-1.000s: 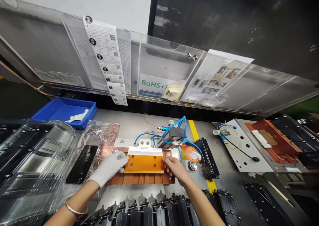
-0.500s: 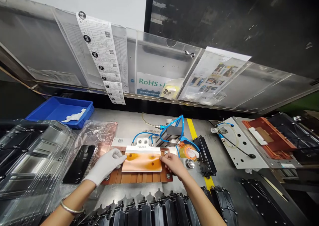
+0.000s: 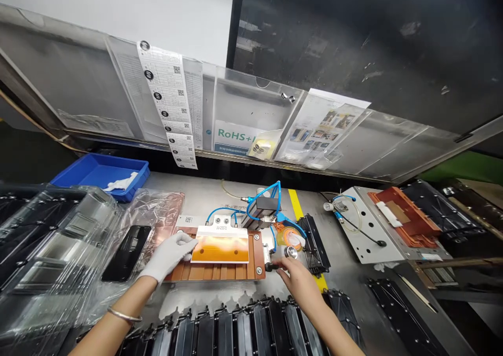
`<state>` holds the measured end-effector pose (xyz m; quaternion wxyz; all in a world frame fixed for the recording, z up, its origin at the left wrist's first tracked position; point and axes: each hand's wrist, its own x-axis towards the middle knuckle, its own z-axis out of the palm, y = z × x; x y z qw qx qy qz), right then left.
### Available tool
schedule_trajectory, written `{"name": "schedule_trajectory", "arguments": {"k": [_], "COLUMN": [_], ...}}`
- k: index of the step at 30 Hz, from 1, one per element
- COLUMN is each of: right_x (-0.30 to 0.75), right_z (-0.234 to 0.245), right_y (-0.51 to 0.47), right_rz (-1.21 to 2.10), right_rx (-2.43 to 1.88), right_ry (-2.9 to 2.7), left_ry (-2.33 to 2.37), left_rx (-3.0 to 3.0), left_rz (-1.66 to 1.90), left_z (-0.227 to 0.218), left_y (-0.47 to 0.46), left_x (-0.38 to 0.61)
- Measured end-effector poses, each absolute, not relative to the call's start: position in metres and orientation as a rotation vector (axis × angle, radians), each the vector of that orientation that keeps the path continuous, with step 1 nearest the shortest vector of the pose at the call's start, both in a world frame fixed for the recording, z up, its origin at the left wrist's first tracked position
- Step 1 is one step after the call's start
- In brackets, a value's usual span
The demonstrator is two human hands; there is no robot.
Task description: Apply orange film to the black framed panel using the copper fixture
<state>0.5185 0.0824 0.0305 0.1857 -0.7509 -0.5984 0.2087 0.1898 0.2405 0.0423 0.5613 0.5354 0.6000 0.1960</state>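
An orange plate (image 3: 222, 250) lies on a brown slotted fixture (image 3: 220, 270) at the middle of the bench, under a white clamp bar (image 3: 220, 231) fed by blue air tubes. My left hand (image 3: 168, 254), in a white glove, presses its fingers against the plate's left edge. My right hand (image 3: 293, 273), bare, has left the plate and rests beside a round metal button (image 3: 290, 252) at the fixture's right end, fingers curled around a small dark knob (image 3: 270, 266).
A blue bin (image 3: 100, 174) holding a white cloth stands at back left. Clear plastic trays (image 3: 51, 235) and a black phone-like part (image 3: 128, 252) lie left. Black trays (image 3: 243, 330) line the front edge. A grey jig (image 3: 367, 235) with an orange-brown block stands right.
My right hand came off the orange plate's right edge and moved right to the button and knob beside the fixture. The left hand stayed on the plate's left edge.
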Motion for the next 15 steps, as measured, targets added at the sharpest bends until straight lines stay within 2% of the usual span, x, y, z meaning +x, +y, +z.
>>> {"name": "schedule_trajectory", "arguments": {"k": [5,10,15], "right_x": [0.522,0.523,0.524], "right_z": [0.013,0.017,0.007], "right_y": [0.092,0.08,0.018], "right_rz": [0.486,0.428,0.46], "right_rx": [-2.061,-1.958,-1.921], "right_ry": [-1.722,-1.76,-1.593], "left_ry": [1.422,1.603,1.873], "left_rx": [1.283,1.368,1.398], "left_rz": [0.458,0.467,0.494], "left_z": [0.033,0.037,0.054], "left_y": [0.241,0.236,0.155], "left_x": [0.191,0.163,0.071]}}
